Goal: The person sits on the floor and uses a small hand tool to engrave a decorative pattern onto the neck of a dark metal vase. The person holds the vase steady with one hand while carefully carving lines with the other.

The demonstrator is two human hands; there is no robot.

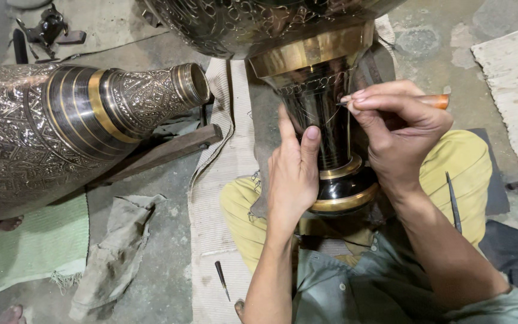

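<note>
A dark brass vase [325,120] with gold bands rests across the person's yellow-trousered lap, its neck pointing toward the body. The right hand [400,135] is pinched tight on a wooden-handled engraving tool [433,101], tip touching the neck. The left hand [292,171] lies against the neck, fingers extended together. Another engraved vase [61,126] lies to the left on the floor, with a crumpled rag [115,252] below it.

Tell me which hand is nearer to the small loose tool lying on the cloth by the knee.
Left. The left hand rests on the vase neck above the tool; the right hand is farther off, across the vase.
</note>
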